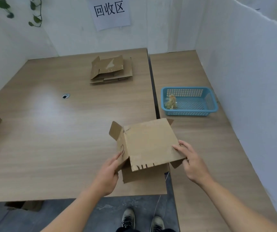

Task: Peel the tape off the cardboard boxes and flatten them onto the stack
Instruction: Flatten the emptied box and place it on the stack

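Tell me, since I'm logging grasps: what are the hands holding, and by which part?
Both hold the cardboard box. The left hand grips its left side wall near the bottom corner; the right hand pinches the near right corner of the top panel.

Bare forearms [77, 208], grey laced sneakers [128, 220]

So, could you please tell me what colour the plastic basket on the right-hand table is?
Light blue; the basket shows clearly in the head view.

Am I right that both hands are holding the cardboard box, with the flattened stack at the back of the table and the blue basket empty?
Not quite: the head view shows the blue basket holds a crumpled wad, possibly tape. The rest stands: left hand, right hand, box, stack.
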